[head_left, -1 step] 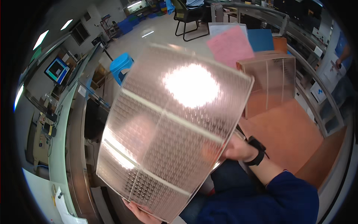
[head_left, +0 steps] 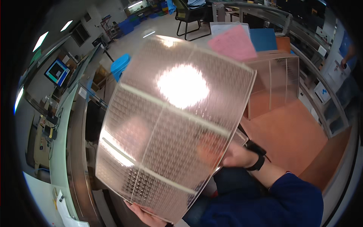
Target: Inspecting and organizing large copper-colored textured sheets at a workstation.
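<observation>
A large, thin, shiny copper-coloured panel (head_left: 177, 140) is held up tilted in front of me. Pale strips cross it, between fields of small repeated marks, and a bright glare sits on its upper part. My left hand (head_left: 145, 217) grips its bottom edge, with part of the fingers hidden behind. At the right edge is my right hand (head_left: 238, 155), its fingers lying behind the panel and showing blurred through it. They look spread, supporting the back. A dark band circles the right wrist. Near that wrist a corner of another flat piece sticks out.
Similar panels (head_left: 278, 83) stand upright on an orange-brown board (head_left: 291, 132) to the right. Behind them are a pink sheet (head_left: 232, 43) and a blue one (head_left: 263, 39). A blue stool (head_left: 120, 66), a chair (head_left: 188, 17) and a monitor (head_left: 57, 72) lie beyond. Another person stands far right.
The panel has shifted slightly left, and its top edge sits higher. My right hand has slid a little farther behind it; my left hand stays at the bottom edge.
</observation>
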Tool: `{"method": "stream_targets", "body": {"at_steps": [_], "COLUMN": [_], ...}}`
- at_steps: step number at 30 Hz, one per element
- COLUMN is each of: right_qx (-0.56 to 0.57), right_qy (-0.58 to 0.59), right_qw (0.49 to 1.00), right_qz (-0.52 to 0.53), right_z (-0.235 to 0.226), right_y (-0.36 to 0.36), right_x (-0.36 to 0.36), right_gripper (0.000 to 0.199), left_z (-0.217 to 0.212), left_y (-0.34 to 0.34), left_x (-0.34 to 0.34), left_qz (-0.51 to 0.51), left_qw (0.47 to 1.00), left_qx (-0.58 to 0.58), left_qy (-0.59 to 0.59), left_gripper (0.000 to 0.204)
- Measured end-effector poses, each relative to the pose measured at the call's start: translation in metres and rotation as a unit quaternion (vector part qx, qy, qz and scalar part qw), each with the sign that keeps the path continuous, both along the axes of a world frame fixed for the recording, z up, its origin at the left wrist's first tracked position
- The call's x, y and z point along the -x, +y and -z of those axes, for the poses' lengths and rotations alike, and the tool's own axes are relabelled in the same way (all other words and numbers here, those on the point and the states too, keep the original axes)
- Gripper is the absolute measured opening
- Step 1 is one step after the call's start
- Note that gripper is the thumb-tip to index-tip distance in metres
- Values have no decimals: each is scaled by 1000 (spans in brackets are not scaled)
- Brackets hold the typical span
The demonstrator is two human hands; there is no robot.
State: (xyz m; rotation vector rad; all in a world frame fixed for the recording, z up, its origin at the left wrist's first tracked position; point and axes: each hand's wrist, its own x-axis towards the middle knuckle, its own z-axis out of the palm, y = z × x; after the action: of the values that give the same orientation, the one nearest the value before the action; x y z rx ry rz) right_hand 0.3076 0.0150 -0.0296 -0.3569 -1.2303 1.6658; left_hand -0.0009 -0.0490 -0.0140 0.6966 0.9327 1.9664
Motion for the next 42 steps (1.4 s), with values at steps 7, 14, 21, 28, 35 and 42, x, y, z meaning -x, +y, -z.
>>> {"method": "stream_targets", "body": {"at_steps": [7,14,21,28,35,42], "right_qx": [50,24,79,177,205,-14], "right_qy": [183,132,31,-77,-25,-445], "right_qw": [951,605,675,580,658,581], "right_qz": [243,785,733,791,724,682], "right_z": [-37,-41,-56,37,34,165], "right_y": [-15,-82,-149,-151,-48,89], "right_x": [-22,-207,-289,-351,-292,-248], "right_gripper": [50,35,25,22,69,92], "left_z": [-1,14,21,23,26,29], "left_y": [15,16,21,31,32,29], "left_x": [-31,-7,2,-8,-12,-18], "left_qz": [171,167,134,156,172,180], "left_qw": [983,985,988,984,981,979], "left_qx": [-55,16,77,81,86,89], "left_qy": [-22,29,16,23,31,35], "left_gripper": [63,52,46,44,43,44]}}
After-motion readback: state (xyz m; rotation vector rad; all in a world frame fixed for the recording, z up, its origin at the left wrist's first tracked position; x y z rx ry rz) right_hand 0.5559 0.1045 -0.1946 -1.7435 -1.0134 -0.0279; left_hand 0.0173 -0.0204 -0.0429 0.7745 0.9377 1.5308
